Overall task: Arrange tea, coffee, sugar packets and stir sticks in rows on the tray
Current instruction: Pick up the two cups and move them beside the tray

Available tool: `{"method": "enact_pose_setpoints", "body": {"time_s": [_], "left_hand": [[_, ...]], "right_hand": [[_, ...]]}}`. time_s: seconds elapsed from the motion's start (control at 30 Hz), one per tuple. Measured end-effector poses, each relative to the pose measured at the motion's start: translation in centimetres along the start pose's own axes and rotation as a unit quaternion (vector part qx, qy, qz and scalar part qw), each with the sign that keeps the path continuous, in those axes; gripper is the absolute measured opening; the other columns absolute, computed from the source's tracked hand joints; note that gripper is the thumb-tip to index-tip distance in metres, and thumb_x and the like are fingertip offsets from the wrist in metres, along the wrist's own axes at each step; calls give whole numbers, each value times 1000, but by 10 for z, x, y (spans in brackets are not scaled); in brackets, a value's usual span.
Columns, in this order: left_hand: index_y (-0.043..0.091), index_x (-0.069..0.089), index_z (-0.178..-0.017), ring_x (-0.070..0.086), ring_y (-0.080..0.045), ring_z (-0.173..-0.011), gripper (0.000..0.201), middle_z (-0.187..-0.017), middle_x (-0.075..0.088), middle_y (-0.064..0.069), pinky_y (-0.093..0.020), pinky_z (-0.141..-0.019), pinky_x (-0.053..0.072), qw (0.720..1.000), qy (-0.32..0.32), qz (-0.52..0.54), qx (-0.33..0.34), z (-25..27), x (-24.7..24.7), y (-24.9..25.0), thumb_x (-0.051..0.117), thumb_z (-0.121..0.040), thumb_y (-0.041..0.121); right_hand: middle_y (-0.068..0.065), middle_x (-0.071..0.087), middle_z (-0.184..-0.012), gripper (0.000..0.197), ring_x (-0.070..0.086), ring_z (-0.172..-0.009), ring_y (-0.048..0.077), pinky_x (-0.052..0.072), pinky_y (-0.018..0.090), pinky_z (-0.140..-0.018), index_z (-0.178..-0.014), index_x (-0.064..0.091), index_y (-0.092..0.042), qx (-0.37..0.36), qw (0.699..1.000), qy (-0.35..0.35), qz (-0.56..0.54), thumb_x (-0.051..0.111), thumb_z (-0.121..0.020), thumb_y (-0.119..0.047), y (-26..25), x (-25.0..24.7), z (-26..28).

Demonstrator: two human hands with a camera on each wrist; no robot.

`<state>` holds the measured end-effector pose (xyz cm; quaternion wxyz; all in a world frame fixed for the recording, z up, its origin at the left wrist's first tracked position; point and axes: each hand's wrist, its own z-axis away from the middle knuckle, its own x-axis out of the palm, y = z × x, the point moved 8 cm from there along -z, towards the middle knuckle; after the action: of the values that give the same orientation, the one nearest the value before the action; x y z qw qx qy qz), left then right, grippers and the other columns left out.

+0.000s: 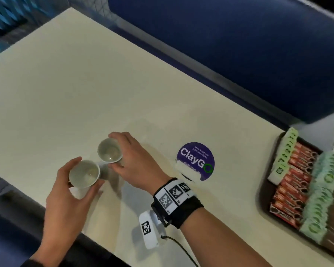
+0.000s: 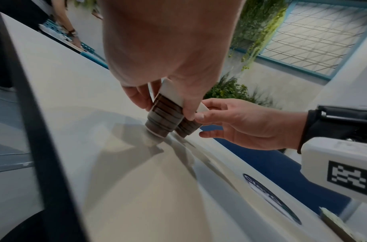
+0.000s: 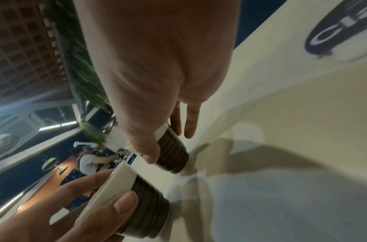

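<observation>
Left hand (image 1: 69, 191) curled round one ribbed paper cup (image 1: 84, 173); right hand (image 1: 131, 160) pinching second paper cup (image 1: 110, 150) at rim, both near table (image 1: 66, 83). Tray (image 1: 274, 180) well apart at right, packets (image 1: 295, 182) already in rows. Likely clearing cups; next: set down, release.

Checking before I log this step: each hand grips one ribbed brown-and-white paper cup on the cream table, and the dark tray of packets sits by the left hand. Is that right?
One detail is wrong: the dark tray of packets sits at the right table edge, beyond the right hand, not by the left hand. The head view shows it. Each hand does grip one ribbed brown-and-white paper cup on the cream table.
</observation>
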<state>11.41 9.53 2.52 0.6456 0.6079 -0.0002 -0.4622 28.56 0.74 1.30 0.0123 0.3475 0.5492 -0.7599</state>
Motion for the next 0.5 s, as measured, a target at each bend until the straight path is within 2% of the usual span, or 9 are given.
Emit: {"method": "enact_pose_setpoints", "body": {"time_s": [0.1,0.17,0.23,0.3,0.37,0.5], "left_hand": [[54,44,-136,60,-17,-116,74,-127,64,14,-44,-90,49,999,-37,8,19,8,30,32,90,-80,38],[51,47,-135,60,-15,-113,74,-120,65,20,-36,-88,48,996,-80,19,35,14,62,52,92,-79,37],[43,54,-135,64,-11,-109,70,-116,67,29,-22,-84,46,988,-135,26,67,22,102,75,94,-79,32],[44,58,-130,65,0,-107,64,-113,69,35,-12,-80,45,973,-197,32,113,34,145,103,94,-79,30],[48,60,-124,66,8,-106,57,-114,70,36,-7,-78,47,952,-259,44,156,50,189,129,92,-81,28],[46,62,-126,65,4,-115,52,-124,68,31,-7,-87,47,911,-346,49,220,85,263,168,90,-87,25]], "right_hand": [[-1,45,-150,70,50,-133,20,50,40,-108,-153,39,-21,27,997,59,-33,76,-95,-14,23,-39,29],[-3,46,-150,69,50,-135,15,48,38,-111,-154,40,-23,52,992,108,-48,77,-95,-15,45,-74,58],[-8,47,-150,69,50,-135,10,48,34,-110,-154,41,-26,87,982,158,-53,77,-96,-18,72,-111,92],[-13,48,-150,70,50,-134,6,47,28,-110,-154,41,-29,116,970,210,-40,78,-95,-19,99,-148,128],[-13,50,-149,70,51,-133,3,44,21,-110,-153,42,-28,138,955,260,-31,79,-94,-18,126,-182,165],[-8,53,-145,67,51,-129,1,37,8,-105,-150,45,-23,167,939,300,1,81,-93,-18,169,-232,219]]}}
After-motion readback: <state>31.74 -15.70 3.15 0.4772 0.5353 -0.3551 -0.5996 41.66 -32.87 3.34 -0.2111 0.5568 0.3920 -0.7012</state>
